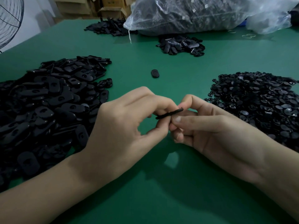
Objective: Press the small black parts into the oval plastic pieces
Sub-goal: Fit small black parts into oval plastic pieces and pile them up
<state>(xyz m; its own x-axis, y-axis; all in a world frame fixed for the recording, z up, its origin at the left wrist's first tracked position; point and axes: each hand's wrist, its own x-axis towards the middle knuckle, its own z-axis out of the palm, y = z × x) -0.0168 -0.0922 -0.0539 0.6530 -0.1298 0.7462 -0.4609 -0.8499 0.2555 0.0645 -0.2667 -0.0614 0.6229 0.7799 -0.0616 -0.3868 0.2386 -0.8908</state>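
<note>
Above the middle of the green table (pixel 145 183), both hands meet on one black oval plastic piece (pixel 169 113), seen edge-on and tilted up to the right. My left hand (pixel 127 125) pinches its left end between thumb and fingers. My right hand (pixel 205 126) pinches its right end, thumb on top and fingers curled beneath. Any small black part between the fingers is hidden. A large heap of oval pieces (pixel 42 110) lies at the left. A heap of small black parts (pixel 262 104) lies at the right.
A single oval piece (pixel 155 73) lies alone beyond the hands. A smaller pile of black pieces (pixel 181 45) sits further back, another dark pile (pixel 108 27) at the far left rear. Big clear bags of parts (pixel 202 13), cardboard boxes and a fan (pixel 9 21) border the table.
</note>
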